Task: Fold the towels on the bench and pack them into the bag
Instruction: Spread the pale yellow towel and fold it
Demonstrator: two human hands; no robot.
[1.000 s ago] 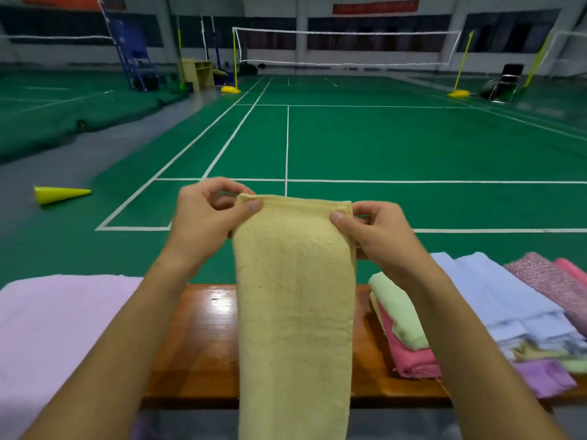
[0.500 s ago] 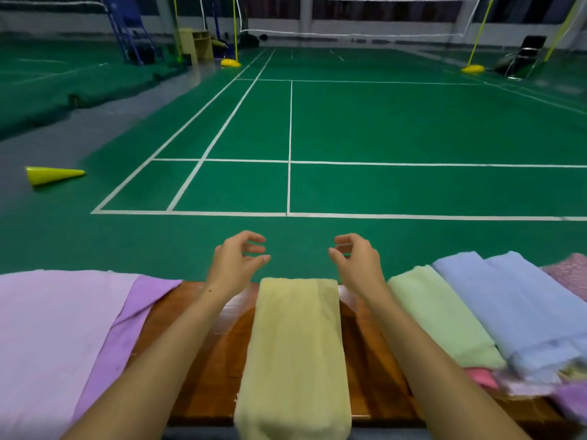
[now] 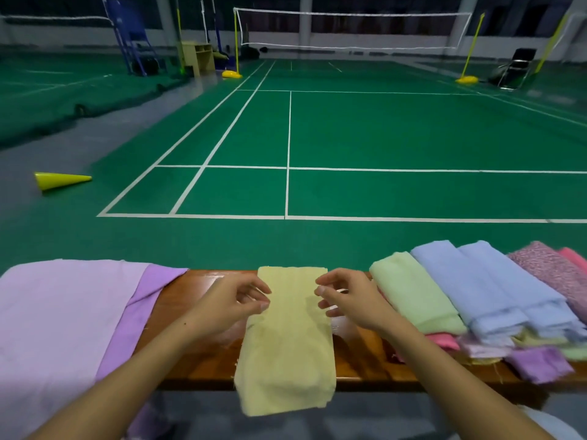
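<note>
We are mid-fold: left hand [image 3: 235, 300] and right hand [image 3: 346, 298] flank the yellow towel [image 3: 286, 338], each grip released; next, halve it.

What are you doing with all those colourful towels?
A person is folding towels on a wooden bench beside a green sports court. A yellow towel lies across the bench, its near end hanging over the edge. The left hand and right hand sit at its two sides, fingers loosely curled, gripping nothing clearly. More towels lie in a pile on the right, and a purple cloth on the left. No bag is visible.
</note>
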